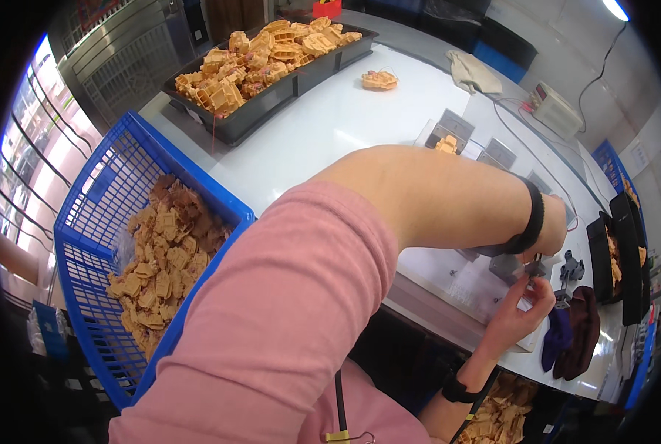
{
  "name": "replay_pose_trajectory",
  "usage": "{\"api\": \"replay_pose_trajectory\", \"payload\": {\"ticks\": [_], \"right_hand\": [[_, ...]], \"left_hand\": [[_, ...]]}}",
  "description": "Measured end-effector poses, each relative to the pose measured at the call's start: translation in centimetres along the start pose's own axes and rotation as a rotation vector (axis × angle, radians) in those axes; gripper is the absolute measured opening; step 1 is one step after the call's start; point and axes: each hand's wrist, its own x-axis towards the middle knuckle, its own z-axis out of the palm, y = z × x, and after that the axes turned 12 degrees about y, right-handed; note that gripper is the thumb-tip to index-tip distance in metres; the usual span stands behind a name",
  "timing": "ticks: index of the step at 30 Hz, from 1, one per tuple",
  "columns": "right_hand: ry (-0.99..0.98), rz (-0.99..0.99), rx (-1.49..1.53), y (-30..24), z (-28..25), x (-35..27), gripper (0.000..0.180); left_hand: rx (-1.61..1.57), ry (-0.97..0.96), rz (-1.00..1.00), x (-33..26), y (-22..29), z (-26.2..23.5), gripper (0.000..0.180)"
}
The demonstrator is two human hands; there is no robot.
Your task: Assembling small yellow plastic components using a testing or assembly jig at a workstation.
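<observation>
My left arm in a pink sleeve reaches across the table, and my left hand (554, 225) bends down over a small grey metal block (505, 266) at the right side of the worktop. Its fingers are mostly hidden behind the wrist. From below, my right hand (521, 314) meets it, thumb and forefinger pinched together at a small dark grey piece (535, 271). What exactly the pinch holds is too small to make out. A dark grey jointed fixture (569, 270) stands just right of the hands. Beyond my left forearm, a yellow-orange plastic part (446, 144) rests by a metal plate (456, 123).
A black tray (271, 101) heaped with yellow-orange parts stands at the far left. Nearer is a blue basket (219, 203) with more parts. One part with thin wires (379, 80) lies on the white table (301, 140). Dark cloths (578, 337) and black bins (628, 251) are at right.
</observation>
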Motion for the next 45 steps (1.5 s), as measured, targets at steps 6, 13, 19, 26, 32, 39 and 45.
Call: {"api": "replay_pose_trajectory", "payload": {"ticks": [6,13,19,26,32,39,45], "right_hand": [[-0.010,0.050,0.066,-0.6,0.2,0.0,0.017],[-0.030,0.138,0.122,0.8,-0.4,-0.9,0.012],[-0.053,0.205,0.204,-0.2,-0.4,-0.5,0.025],[-0.058,0.229,0.145,1.4,-1.3,-0.2,0.034],[-0.021,0.271,0.168,0.4,-0.6,-0.4,0.035],[0.106,0.220,0.311,-0.8,-1.8,-0.1,0.027],[-0.198,0.025,0.286,-3.9,-3.7,-0.4,0.016]], "left_hand": [[-0.039,-0.010,-0.030,-0.4,-0.1,-0.3,0.028],[-0.078,-0.022,-0.126,-0.9,-0.3,-1.3,0.031],[-0.630,0.603,-0.184,-11.7,-10.8,-6.6,0.027],[0.436,0.431,-1.328,-39.0,-8.1,-4.3,0.047],[0.443,0.219,-1.651,-54.5,-8.3,3.2,0.068],[0.382,0.207,-1.421,-53.4,-8.0,5.4,0.046],[0.407,0.038,-1.573,-49.4,-6.8,3.8,0.040]]}}
